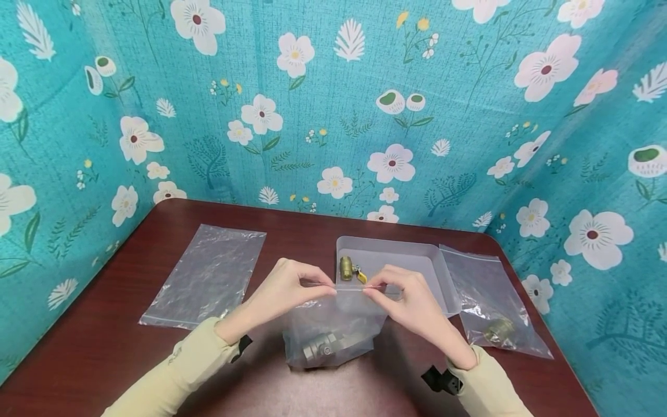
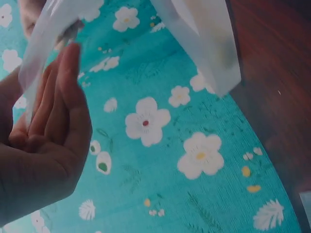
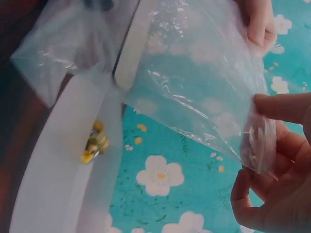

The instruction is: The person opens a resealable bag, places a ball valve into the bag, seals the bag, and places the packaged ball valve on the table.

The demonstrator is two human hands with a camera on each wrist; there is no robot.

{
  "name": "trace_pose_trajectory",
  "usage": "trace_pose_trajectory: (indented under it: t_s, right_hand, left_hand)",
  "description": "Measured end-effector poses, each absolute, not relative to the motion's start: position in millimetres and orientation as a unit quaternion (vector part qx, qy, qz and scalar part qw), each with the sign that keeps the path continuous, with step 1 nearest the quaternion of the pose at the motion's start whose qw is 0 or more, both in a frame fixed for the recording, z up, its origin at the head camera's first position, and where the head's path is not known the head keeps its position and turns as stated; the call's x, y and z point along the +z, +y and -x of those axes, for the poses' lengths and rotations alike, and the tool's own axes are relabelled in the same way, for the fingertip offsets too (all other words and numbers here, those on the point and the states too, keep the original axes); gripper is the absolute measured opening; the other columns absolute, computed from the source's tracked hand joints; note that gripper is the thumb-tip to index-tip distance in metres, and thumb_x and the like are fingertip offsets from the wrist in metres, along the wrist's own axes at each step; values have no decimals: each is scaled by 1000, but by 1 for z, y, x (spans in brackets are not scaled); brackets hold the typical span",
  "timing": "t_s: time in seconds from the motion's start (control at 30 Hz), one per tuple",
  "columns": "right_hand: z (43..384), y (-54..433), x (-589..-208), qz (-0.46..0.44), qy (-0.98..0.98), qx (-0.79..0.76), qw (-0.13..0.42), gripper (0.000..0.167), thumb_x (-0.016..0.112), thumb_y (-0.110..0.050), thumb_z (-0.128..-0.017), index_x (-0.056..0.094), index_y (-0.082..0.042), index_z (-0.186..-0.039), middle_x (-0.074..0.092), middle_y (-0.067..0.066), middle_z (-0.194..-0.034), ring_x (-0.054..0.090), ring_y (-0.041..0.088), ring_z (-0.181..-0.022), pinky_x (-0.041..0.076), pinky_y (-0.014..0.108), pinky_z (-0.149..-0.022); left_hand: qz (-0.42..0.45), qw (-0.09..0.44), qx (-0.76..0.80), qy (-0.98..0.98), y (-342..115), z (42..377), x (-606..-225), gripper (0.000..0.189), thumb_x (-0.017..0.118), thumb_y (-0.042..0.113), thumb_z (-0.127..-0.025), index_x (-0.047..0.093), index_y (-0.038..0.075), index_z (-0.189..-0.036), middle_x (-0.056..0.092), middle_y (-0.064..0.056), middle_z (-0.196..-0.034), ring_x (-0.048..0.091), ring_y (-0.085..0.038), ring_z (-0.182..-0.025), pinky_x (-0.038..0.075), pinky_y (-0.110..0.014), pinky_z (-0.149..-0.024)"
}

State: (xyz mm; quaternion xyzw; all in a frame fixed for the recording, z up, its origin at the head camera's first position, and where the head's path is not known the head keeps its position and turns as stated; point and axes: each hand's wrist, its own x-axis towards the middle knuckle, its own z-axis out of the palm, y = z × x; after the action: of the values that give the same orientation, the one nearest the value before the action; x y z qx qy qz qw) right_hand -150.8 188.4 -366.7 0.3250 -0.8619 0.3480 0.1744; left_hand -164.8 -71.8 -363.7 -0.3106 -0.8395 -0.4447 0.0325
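A clear zip bag (image 1: pixel 333 315) hangs upright in front of me, its top edge stretched between both hands. My left hand (image 1: pixel 294 286) pinches the left part of that edge between thumb and fingers. At the right part, my right hand (image 1: pixel 409 301) pinches it the same way. Low in the bag lies a grey metal valve with a long lever handle (image 1: pixel 320 347), seen through the plastic. In the right wrist view, thumb and fingers of the right hand (image 3: pixel 282 155) grip the bag's corner. The left wrist view shows plastic between the left hand's (image 2: pixel 53 121) thumb and fingers.
Behind the bag, a pale plastic tray (image 1: pixel 443 275) holds a brass valve (image 1: pixel 346 269) with a yellow handle. A flat zip bag (image 1: pixel 208 272) lies at left. Another bag (image 1: pixel 476 284), with a brass fitting (image 1: pixel 498 330) inside, lies at right against the tray. A flowered curtain (image 1: pixel 312 145) borders the table.
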Motion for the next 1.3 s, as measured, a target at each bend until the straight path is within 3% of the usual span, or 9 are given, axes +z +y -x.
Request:
trace_pose_trajectory:
  t_s: [0.13, 0.33, 0.53, 0.6, 0.8, 0.97, 1.3]
  right_hand:
    - [151, 197, -370, -304, -871, 349, 165, 9, 77, -13, -85, 74, -22, -83, 63, -15, -75, 55, -3, -70, 42, 19, -54]
    - [153, 206, -370, -296, -873, 350, 167, 7, 78, -15, -85, 75, -22, -87, 65, -15, -77, 58, -2, -72, 49, 21, -65]
    - [151, 212, -370, -289, -876, 343, 180, 7, 76, -13, -87, 74, -20, -86, 68, -13, -80, 57, -2, -71, 43, 15, -61]
    - [151, 213, -371, -290, -876, 337, 187, 8, 77, -14, -86, 74, -21, -87, 69, -12, -82, 57, -1, -71, 42, 14, -62]
    - [150, 221, -371, -264, -880, 344, 194, 20, 83, -13, -79, 72, -29, -80, 66, -16, -75, 54, -2, -64, 43, 16, -59]
    - [151, 228, -373, -269, -883, 343, 174, 13, 81, -19, -83, 73, -30, -84, 66, -18, -78, 57, -3, -68, 45, 17, -59]
    - [150, 241, -382, -292, -871, 366, 151, 18, 77, -12, -85, 75, -29, -90, 65, -18, -79, 60, -3, -74, 47, 21, -62]
  left_hand:
    - [305, 36, -427, -851, -81, 164, -363, 6, 79, 24, -84, 80, 21, -89, 77, 11, -79, 58, 8, -65, 46, -14, -57]
    - [320, 34, -432, -843, -91, 165, -365, 9, 75, 21, -87, 80, 18, -94, 77, 7, -81, 56, 7, -63, 45, -16, -56]
    - [327, -13, -447, -832, -101, 165, -366, 20, 68, 14, -93, 77, 16, -112, 79, 2, -96, 22, 3, -51, 24, -16, -48]
    - [332, -20, -453, -827, -103, 165, -366, 22, 66, 15, -95, 76, 17, -114, 79, 2, -98, 17, 3, -52, 21, -16, -47]
    - [334, -21, -471, -816, -108, 165, -366, 23, 66, 14, -95, 75, 16, -116, 79, 2, -98, 15, 1, -51, 20, -18, -46]
    - [340, -26, -473, -812, -109, 166, -367, 23, 65, 13, -95, 75, 17, -116, 78, 2, -99, 15, 1, -51, 20, -18, -45]
    - [348, -25, -469, -812, -106, 162, -366, 23, 66, 14, -95, 75, 22, -115, 78, 7, -100, 22, 2, -56, 22, -18, -49]
